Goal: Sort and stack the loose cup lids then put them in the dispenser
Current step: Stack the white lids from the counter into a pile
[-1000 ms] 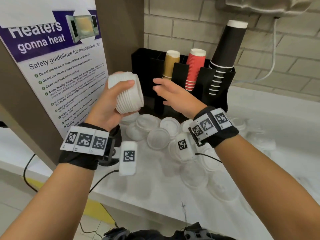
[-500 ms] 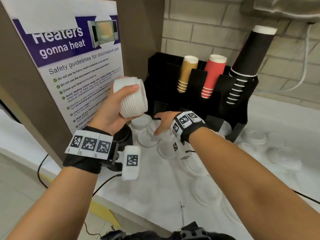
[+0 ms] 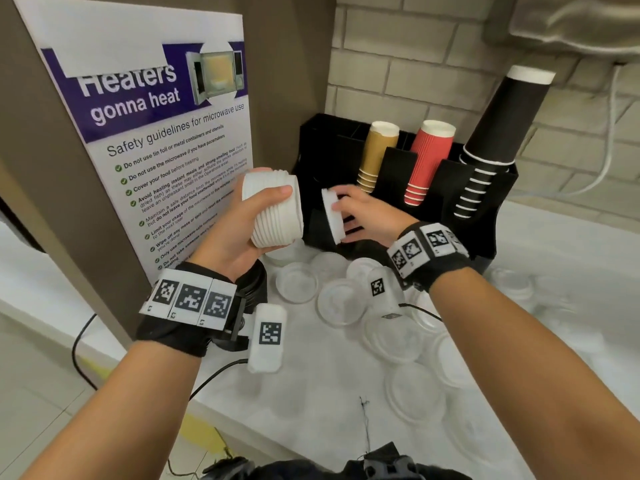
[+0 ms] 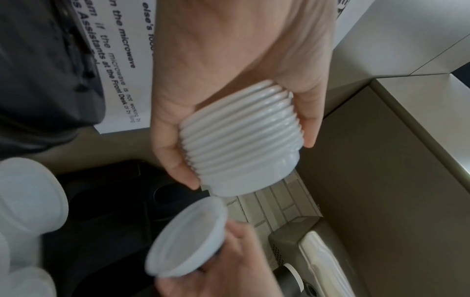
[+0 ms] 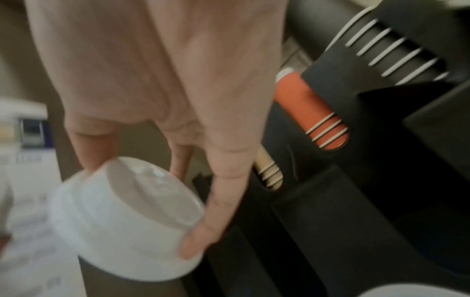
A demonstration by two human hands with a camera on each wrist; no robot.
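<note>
At the centre of the head view the left hand (image 3: pixel 239 230) grips a stack of white lids (image 3: pixel 275 209) on its side, fingers (image 4: pixel 175 160) and thumb curled round the ribbed rims, probably so the open end faces the next lid. Just to its right, the right hand (image 3: pixel 367 216) pinches a single lid (image 3: pixel 332 216) by its edge between thumb and fingertips, turned towards the stack but not touching it. More loose lids (image 3: pixel 298 284) lie on the bench (image 3: pixel 311 393) below, in front of the black dispenser (image 3: pixel 485 216) holding cups (image 3: pixel 429 161).
</note>
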